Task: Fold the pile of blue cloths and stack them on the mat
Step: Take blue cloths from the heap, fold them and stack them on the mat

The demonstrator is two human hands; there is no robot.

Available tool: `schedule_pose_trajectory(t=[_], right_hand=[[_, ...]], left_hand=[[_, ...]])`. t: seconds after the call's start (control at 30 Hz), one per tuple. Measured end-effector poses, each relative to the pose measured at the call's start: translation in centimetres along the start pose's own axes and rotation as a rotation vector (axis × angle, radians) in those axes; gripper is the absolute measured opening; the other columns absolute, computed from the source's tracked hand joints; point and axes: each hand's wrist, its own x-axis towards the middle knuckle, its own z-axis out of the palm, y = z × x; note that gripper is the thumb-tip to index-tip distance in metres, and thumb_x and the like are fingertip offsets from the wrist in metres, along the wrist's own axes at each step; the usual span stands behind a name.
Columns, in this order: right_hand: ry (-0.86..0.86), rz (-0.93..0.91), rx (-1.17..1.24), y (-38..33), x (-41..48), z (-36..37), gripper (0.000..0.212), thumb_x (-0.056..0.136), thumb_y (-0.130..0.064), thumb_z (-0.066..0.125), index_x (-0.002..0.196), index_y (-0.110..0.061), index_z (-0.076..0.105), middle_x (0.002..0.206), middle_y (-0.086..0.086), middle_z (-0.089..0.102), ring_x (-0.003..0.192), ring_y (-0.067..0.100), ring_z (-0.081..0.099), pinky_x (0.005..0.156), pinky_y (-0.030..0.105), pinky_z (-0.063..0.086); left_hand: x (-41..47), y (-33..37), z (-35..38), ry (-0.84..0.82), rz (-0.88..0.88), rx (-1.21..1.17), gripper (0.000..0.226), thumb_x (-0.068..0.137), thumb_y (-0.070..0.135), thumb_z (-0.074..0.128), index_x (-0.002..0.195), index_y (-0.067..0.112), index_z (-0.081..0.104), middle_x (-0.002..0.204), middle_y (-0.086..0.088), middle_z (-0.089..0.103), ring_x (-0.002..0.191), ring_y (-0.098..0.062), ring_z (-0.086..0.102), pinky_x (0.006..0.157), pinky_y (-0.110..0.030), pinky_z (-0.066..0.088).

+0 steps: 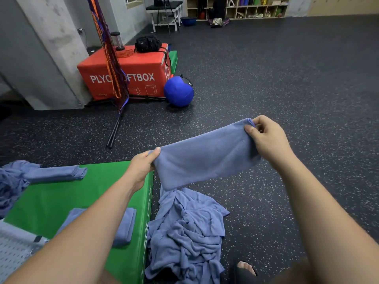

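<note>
both hands grasped one blue cloth (205, 158) in the air: the left hand (143, 163) pinched its near end, the right hand (266, 138) its far end. it hung doubled over above the loose cloth pile (188, 232) on the floor (266, 68), just beside the green mat (61, 195) bearing two folded stacks (55, 174).

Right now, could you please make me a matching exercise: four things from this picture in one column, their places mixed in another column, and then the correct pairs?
Things:
1. stretched cloth
2. big crumpled pile
3. nearer folded stack
4. blue ball

Places:
A. on the floor beside the red box
B. on the green mat
C. in the air between the left hand and the right hand
D. on the floor beside the mat's right side

Pairs: 1-C, 2-D, 3-B, 4-A
</note>
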Motion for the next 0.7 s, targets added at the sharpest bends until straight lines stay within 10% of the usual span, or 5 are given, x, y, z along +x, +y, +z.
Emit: schedule_pose_trajectory(t=[0.33, 0.7], right_hand=[[0.087, 0.057, 0.007, -1.0, -0.8, 1.5, 0.015, 0.094, -0.032, 0.063, 0.088, -0.019, 0.063, 0.077, -0.005, 0.065, 0.072, 0.013, 0.053, 0.067, 0.035, 0.042], [-0.109, 0.014, 0.031, -3.2, -4.8, 8.0, 0.019, 0.090, -0.038, 0.073, 0.082, -0.022, 0.066, 0.076, -0.001, 0.070, 0.067, 0.009, 0.056, 0.068, 0.033, 0.047]], left_hand=[[-0.9, 2.5, 1.3, 0.296, 0.224, 0.280, 0.057, 0.091, 0.056, 0.074, 0.076, 0.005, 0.054, 0.067, 0.003, 0.050, 0.065, -0.014, 0.041, 0.061, -0.035, 0.035], [-4.9, 4.4, 6.0, 0.006, 0.183, 0.080, 0.040, 0.093, 0.026, 0.082, 0.096, -0.010, 0.066, 0.079, -0.007, 0.062, 0.073, -0.015, 0.053, 0.055, -0.026, 0.044]])
